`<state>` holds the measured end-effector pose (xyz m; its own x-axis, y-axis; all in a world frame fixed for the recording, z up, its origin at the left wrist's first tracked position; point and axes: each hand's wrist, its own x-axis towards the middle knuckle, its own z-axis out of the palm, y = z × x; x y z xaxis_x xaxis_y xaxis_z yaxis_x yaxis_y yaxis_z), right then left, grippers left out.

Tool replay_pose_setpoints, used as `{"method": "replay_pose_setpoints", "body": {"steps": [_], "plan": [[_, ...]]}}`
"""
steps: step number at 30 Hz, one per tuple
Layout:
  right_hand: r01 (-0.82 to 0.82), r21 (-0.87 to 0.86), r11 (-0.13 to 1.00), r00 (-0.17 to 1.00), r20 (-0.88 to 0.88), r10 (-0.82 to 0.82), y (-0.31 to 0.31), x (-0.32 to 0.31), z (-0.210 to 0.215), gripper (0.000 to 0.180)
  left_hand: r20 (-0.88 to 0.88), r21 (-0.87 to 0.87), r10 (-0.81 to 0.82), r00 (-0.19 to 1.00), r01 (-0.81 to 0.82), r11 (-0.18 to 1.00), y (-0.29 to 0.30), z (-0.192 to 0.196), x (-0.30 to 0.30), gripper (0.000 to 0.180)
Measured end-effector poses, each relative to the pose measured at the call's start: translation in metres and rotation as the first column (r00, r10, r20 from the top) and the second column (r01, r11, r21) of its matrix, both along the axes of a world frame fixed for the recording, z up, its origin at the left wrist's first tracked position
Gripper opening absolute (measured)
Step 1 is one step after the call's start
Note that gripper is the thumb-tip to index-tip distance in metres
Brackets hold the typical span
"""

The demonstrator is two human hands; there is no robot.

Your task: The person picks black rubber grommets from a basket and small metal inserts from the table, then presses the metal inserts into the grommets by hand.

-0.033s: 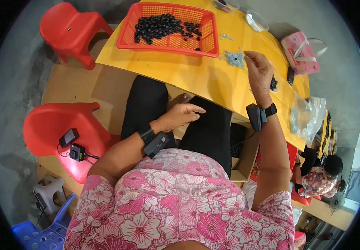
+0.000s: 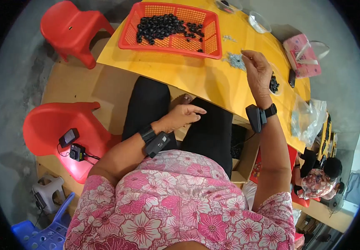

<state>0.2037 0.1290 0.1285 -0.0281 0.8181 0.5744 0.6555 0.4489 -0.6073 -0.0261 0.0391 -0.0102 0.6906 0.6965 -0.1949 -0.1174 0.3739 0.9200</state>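
My right hand [image 2: 258,73] is raised over the yellow table [image 2: 180,75], thumb and forefinger brought together; anything between the tips is too small to make out. Just left of those fingertips lies a pile of small silvery-grey pieces [image 2: 235,61]. Beside the right hand, partly behind it, small black parts [image 2: 274,84] sit in a clear dish. My left hand [image 2: 183,116] hovers above my lap, forefinger reaching forward near the thumb and the other fingers curled. Whatever it may grip is lost against my black trousers. A red mesh basket [image 2: 169,51] on the table contains many black ring-shaped parts [image 2: 162,27].
Clear bowls [image 2: 259,21], a pink package [image 2: 301,56], a dark phone-like object [image 2: 291,77] and a clear plastic bag [image 2: 309,121] occupy the table's far and right sides. Red chairs [image 2: 59,133] stand at left, one bearing wired devices [image 2: 77,152]. Another person [image 2: 319,179] sits at lower right.
My right hand has shifted slightly left relative to the table, showing more of the black parts in the dish. The whole view has moved a little; my left hand looks unchanged.
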Motion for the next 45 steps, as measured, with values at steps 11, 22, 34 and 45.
{"method": "replay_pose_setpoints", "body": {"steps": [11,22,34,45], "plan": [[-0.313,-0.281,0.907,0.815,0.411,0.409,0.234,-0.145,-0.062,0.028,0.122,-0.074,0.002,0.993,0.007,0.997,0.137,-0.051,-0.058,0.034],[-0.401,-0.213,0.891,0.617,0.655,0.435,0.25,-0.181,-0.095,0.04,0.137,-0.073,0.095,0.986,-0.086,0.994,0.121,-0.058,-0.057,0.029],[-0.659,-0.528,0.536,0.558,0.136,0.819,0.203,-0.226,-0.068,0.044,0.152,-0.042,0.122,0.981,-0.117,0.992,0.111,-0.066,-0.053,0.031],[-0.485,-0.77,0.416,0.579,0.074,0.812,0.181,-0.22,-0.056,0.062,0.114,-0.021,0.148,0.982,-0.146,0.989,0.099,-0.065,-0.069,0.03]]}}
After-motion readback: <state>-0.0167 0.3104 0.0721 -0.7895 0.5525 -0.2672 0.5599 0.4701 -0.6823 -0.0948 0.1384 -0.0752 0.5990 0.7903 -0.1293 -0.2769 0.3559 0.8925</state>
